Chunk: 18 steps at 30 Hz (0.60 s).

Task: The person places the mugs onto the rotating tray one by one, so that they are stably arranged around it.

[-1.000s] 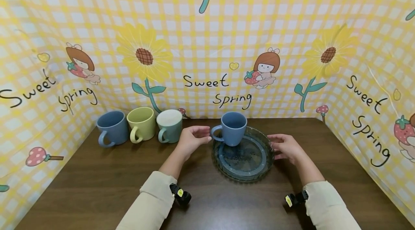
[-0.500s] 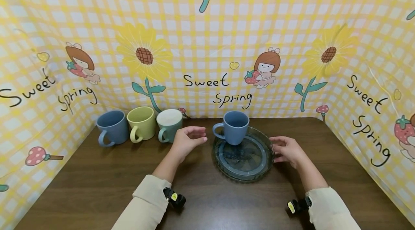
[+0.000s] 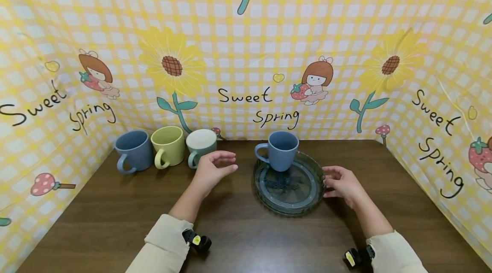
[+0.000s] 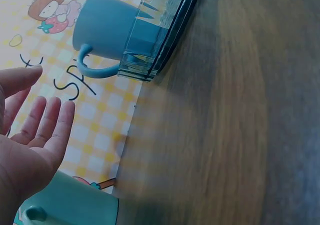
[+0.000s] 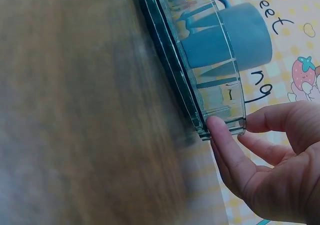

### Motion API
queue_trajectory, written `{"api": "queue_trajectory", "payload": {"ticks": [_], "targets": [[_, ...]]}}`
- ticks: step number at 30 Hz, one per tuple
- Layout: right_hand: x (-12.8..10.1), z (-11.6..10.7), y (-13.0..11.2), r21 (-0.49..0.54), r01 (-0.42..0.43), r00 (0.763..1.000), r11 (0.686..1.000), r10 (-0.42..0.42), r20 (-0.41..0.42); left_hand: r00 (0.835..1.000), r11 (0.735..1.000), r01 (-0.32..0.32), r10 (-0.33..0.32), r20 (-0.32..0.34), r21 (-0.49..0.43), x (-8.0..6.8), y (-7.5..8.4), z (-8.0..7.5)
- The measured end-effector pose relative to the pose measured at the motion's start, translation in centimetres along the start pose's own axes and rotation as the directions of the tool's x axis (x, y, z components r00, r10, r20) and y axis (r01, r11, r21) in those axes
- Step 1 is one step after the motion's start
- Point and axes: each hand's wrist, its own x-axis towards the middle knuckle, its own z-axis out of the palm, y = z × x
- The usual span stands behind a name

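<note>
a big yellow-and-white checked cloth [image 3: 246, 51] rises behind everything and along both sides, printed with sunflowers, little figures holding strawberries and the words "sweet spring". below it spreads the dark brown wooden bench [image 3: 238, 239]. right of its middle sits a round see-through tray [image 3: 290, 198] with a low clear wall and a grey-blue ring in its floor.

from the near edge come two cream sleeves [image 3: 161, 243], turned back at the cuffs. the left hand [image 3: 211, 170] hangs between the tray and the row of mugs, nearest the teal one; its grip is slack and well spread, thumb apart from the curved fingers, with nothing in it. the right hand [image 3: 344, 185] is at the tray's right side, fingertips on the rim. its grip is loosely parted and, as far as i can make out, the fingers only touch the wall from outside.

one blue mug [image 3: 282, 155] stands upright inside the tray, toward the far left of it, handle pointing left. away to the left, lined up near the cloth, stand a darker blue mug [image 3: 134, 153], a yellow-green mug [image 3: 169, 149] and a teal mug [image 3: 201, 147] with a white inside. smallest are the black cameras [image 3: 200, 241] at the wrists.
</note>
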Motion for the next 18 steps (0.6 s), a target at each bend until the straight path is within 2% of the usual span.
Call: {"api": "queue_trajectory", "payload": {"ticks": [7, 18], "targets": [[-0.5, 0.2, 0.2, 0.033, -0.002, 1.000, 0.999, 0.002, -0.002, 0.998, 0.998, -0.066, 0.066, 0.010, -0.002, -0.7, 0.3, -0.7], [-1.1, 0.4, 0.5, 0.030, 0.011, 1.000, 0.999, -0.010, -0.015, 0.993, 0.993, -0.114, 0.113, -0.014, -0.040, -2.2, 0.4, -2.4]]}}
